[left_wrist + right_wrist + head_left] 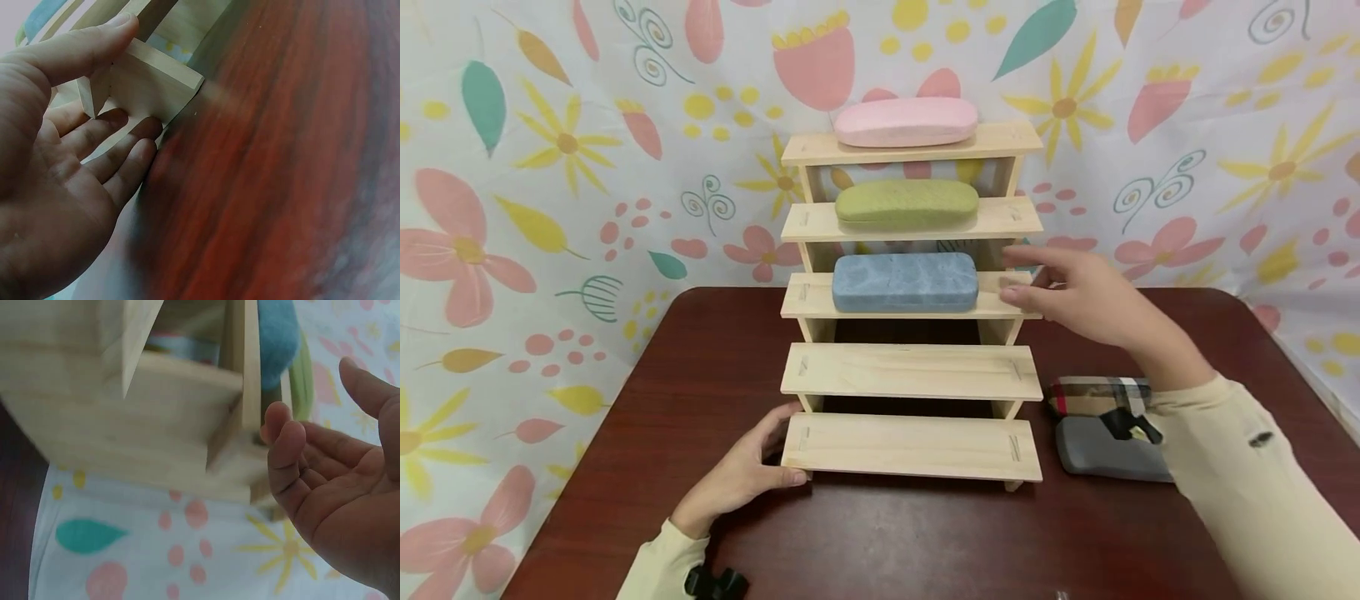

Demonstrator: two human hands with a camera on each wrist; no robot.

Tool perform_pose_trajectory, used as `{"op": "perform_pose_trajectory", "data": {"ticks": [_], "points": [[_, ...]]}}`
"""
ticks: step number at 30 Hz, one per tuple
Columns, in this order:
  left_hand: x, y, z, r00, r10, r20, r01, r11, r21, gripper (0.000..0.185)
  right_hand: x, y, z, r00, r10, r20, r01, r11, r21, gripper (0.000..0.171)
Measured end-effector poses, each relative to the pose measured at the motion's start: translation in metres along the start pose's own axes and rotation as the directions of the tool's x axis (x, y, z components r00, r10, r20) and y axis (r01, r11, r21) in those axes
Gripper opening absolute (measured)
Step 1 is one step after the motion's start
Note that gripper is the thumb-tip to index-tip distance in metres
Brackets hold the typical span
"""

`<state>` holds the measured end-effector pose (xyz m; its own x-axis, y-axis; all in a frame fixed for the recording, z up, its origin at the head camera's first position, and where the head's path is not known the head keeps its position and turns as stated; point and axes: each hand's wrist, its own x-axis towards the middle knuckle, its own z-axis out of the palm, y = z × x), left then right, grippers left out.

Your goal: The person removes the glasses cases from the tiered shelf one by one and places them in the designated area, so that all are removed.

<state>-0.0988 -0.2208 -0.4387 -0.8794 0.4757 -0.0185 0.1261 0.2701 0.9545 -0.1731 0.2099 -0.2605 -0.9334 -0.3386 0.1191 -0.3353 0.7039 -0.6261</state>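
At near left, the left hand [741, 477] rested with relaxed fingers [128, 172] against the near-left corner of the wooden stepped rack [912, 446], thumb on its lowest step. Up the rack lay a blue case [905, 282], a green case [907, 202] and a pink case [906, 122]. Right of the blue case hovered the right hand [1086, 297], fingers apart, holding nothing. At near right lay a plaid case [1093, 395] and a grey case [1101, 454] on the table [925, 542].

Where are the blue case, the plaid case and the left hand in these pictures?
blue case [904, 282]: head view, middle of its front face, on the third step.
plaid case [1093, 395]: head view, its top, on the table right of the rack.
left hand [741, 477]: head view, back of the hand.
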Motion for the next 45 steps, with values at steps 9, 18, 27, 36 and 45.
{"op": "perform_pose_trajectory", "data": {"ticks": [9,18,27,36,45], "points": [[0.001,-0.001,0.001,1.0,-0.001,-0.005,0.001,1.0,0.012,0.081,0.038,-0.007,0.021,0.989,0.022,0.147,-0.02,1.0,-0.018,0.093],[0.004,-0.003,0.0,1.0,0.0,-0.006,0.0,1.0,0.017,0.081,0.045,-0.003,0.026,0.993,0.01,0.118,-0.007,1.0,-0.03,0.095],[0.004,-0.006,0.001,1.0,-0.008,-0.005,0.008,1.0,0.015,0.082,0.022,0.005,0.016,0.998,0.052,0.048,-0.063,0.962,0.266,0.074],[0.002,-0.001,0.002,0.999,-0.029,-0.019,0.03,0.999,0.036,0.083,0.006,0.024,0.005,0.997,0.083,-0.009,-0.073,0.914,0.4,0.067],[0.0,0.003,0.001,0.999,-0.028,-0.027,0.029,0.999,0.024,0.084,-0.009,0.045,-0.008,0.991,0.104,-0.087,-0.074,0.952,0.296,0.066]]}}
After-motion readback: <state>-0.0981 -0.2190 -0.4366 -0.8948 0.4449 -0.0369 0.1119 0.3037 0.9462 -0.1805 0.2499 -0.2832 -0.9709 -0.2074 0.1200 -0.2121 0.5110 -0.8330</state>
